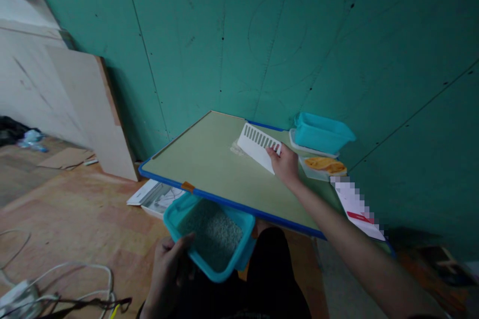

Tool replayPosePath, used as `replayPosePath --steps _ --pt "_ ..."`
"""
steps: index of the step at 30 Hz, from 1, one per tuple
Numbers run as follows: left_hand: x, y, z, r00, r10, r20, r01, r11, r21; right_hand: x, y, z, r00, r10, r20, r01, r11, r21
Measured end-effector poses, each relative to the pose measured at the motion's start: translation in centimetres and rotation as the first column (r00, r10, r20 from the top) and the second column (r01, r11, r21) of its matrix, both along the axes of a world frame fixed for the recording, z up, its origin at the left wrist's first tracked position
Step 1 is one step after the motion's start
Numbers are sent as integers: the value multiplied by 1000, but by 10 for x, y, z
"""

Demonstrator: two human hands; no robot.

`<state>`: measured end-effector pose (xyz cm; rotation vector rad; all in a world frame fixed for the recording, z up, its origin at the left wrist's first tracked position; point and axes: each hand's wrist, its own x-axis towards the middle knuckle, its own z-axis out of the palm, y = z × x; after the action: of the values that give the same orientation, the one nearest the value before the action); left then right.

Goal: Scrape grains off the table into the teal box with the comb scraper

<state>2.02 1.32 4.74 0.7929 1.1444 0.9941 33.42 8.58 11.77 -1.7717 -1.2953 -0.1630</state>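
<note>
Granules [235, 148] lie in a small pale patch on the surface [202, 159], against a white slotted plate [258, 150] whose right end the right hand [285, 164] pinches, thumb on top. The left hand [170, 259], half curled, has its thumb over the rim of a turquoise tub [214, 275] of grey grains [224, 227] below the surface's near edge. Behind the surface rises a green wall [202, 50]; left of it leans a board [93, 109]. Shadow hides the left fingers; the surface's edge and the tub partly cover an open box [149, 198]. Along the surface's right side are a turquoise bin [322, 133], something brown and indistinct [325, 164] and a pixelated paper [354, 204]; the right forearm crosses before the paper.
</note>
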Motion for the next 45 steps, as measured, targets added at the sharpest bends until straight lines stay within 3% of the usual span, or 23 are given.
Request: replayPosePath --steps 7,12,17,23,28,40,45 --pt "-6 0 7 988 35 -150 -27 998 52 -6 47 -2 993 100 -59 -99 995 19" --pt "-9 3 -4 993 42 -111 -38 999 37 -1 80 -9 973 143 -183 -139 990 35" --pt "-11 6 -15 998 14 -66 -14 1000 4 2 93 -13 892 219 -395 -213 975 58" --pt "-13 7 -20 998 12 -61 -12 1000 -2 -12 78 -7 747 254 -615 -302 953 26" --pt "-12 5 -14 1000 26 -8 -26 1000 5 -28 55 -6 609 262 -748 -372 928 22" --pt "-9 7 -16 1000 4 -10 -4 1000 5 -48 19 -1 607 335 -720 -471 882 13" --pt "-3 0 -14 999 10 53 -7 999 -50 -36 -1 13 552 255 -794 -429 903 -8"
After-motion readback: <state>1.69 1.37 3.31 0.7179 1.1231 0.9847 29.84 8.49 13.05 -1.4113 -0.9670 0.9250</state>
